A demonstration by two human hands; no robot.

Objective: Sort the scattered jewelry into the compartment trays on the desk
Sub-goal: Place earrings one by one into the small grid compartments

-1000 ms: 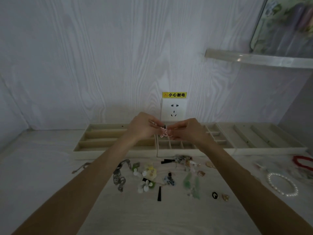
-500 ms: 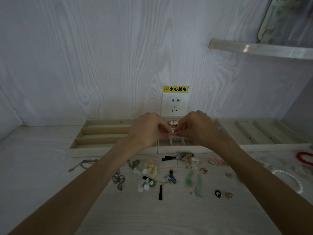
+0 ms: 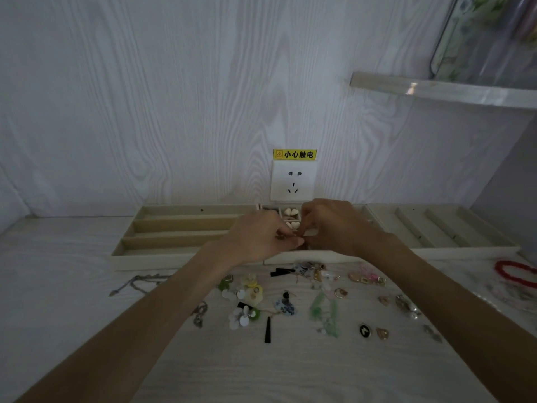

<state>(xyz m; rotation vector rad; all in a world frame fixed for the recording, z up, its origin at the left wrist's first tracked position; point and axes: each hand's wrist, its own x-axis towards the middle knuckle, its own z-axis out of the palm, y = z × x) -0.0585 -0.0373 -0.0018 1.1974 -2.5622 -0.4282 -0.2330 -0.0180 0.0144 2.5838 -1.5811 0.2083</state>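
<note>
Three beige compartment trays stand along the wall: a left tray (image 3: 174,228) with long slots, a middle tray (image 3: 293,258) with small cells, a right tray (image 3: 436,228). My left hand (image 3: 258,237) and my right hand (image 3: 334,225) meet over the middle tray's front cells, fingertips pinching a small piece of jewelry (image 3: 283,236) between them; it is mostly hidden. White heart-shaped pieces (image 3: 290,212) lie in a rear cell. Scattered jewelry lies on the desk in front: green beads (image 3: 325,312), flower earrings (image 3: 241,315), a black bar (image 3: 267,330).
A silver chain (image 3: 136,283) lies left of my arms. A red bracelet (image 3: 517,273) sits at the right edge. A wall socket (image 3: 293,180) with a yellow warning label is behind the trays. A clear shelf (image 3: 436,88) juts out at upper right.
Both hands have lowered from in front of the socket down onto the middle tray's front cells, still holding the small piece together. The view has tilted slightly.
</note>
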